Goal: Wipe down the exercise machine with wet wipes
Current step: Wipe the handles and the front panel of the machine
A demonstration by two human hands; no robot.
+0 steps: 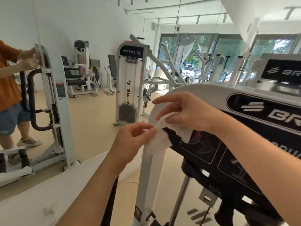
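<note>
Wipe (pixel 160 137) pinched between left hand (pixel 136 136) and right hand (pixel 184 114) at the machine frame (pixel 151 168)

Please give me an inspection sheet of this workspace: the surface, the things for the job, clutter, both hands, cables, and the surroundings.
Surface: white metal frame of the exercise machine with a black glossy logo panel; no dirt can be told.
Job's things: one crumpled white wet wipe, held against the frame's upper corner.
Clutter: nothing seen.
Grippers: left hand pinches the wipe's left edge; right hand grips its upper part.
Cables: a thin steel cable runs upward behind the machine; a black strap hangs under the left forearm.
Surroundings: wall mirror reflecting other white machines, beige floor, windows.
</note>
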